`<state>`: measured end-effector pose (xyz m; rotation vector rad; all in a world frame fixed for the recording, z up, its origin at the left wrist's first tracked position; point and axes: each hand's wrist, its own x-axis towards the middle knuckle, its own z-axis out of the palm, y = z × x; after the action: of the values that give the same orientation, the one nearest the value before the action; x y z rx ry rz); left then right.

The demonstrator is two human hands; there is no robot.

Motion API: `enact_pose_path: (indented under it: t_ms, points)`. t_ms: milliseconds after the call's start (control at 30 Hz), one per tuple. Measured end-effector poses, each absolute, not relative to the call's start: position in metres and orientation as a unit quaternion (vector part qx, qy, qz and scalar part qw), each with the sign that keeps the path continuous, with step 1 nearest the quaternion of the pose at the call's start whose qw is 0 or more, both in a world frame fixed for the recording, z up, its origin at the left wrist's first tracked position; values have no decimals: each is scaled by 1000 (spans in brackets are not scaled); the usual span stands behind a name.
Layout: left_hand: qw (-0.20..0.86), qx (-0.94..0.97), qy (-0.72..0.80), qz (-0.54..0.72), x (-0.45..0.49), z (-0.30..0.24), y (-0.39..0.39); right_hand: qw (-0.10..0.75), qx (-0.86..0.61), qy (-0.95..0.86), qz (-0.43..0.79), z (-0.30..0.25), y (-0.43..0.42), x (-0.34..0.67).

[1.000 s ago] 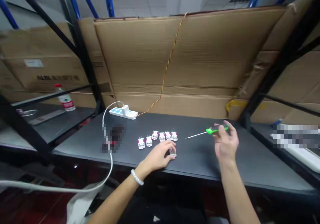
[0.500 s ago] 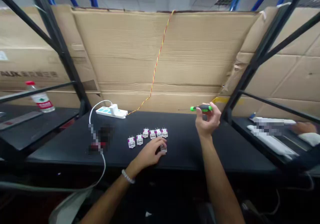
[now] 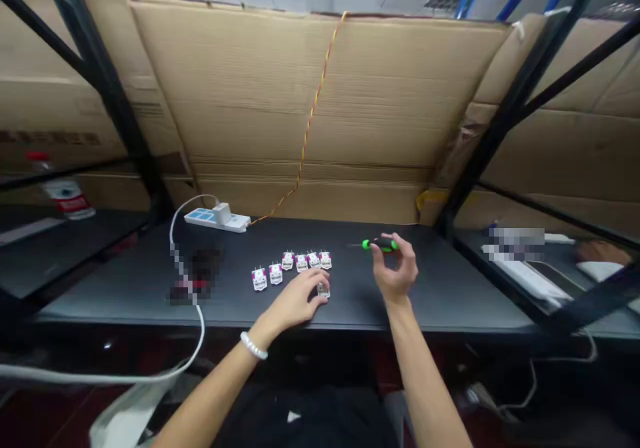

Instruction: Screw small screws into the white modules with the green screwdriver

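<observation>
My left hand [image 3: 303, 296], with a beaded bracelet [image 3: 254, 346] at the wrist, is closed around a small white part with metal pins [image 3: 324, 291] that lies on the black table [image 3: 225, 309]. Its fingers cover much of that part. Behind it several like white-and-purple parts [image 3: 288, 260] sit in an uneven row, pins pointing away from me. To the right, my right hand [image 3: 396, 268] grips a green-and-black screwdriver [image 3: 383, 243] above the table. The thin shaft of the screwdriver points left, and its tip is apart from the white parts.
A white power strip [image 3: 235, 223] with a plugged-in adapter [image 3: 222, 213] stands at the back left, its white cable [image 3: 202, 328] running over the table's front edge. Cardboard [image 3: 240, 101] walls the back. Black rack posts flank the table. A bottle [image 3: 67, 195] stands far left.
My right hand has brought the screwdriver lower and to the left, nearer the white parts. The left hand stays on the same part. The whole view has shifted slightly.
</observation>
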<state>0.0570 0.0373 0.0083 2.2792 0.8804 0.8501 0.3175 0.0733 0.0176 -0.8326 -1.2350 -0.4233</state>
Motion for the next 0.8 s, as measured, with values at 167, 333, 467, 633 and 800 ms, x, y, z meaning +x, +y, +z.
enact_pose_path:
  t_ms: [167,333,467,633,800]
  points:
    - [269,849,327,315,56,7,39,759,-393,-507,-115,13,63,306]
    - [294,816,376,325,56,0,40,801,-398,-446,-31,24,61,310]
    - [315,798,388,338,56,-3,40,824,-365,-431,49,25,58,314]
    - [312,811,366,334,57,1,40,800,-321,-498,96,24,56,304]
    - [293,823,366,322,57,4,39,760,-323,-557,89,23,52,294]
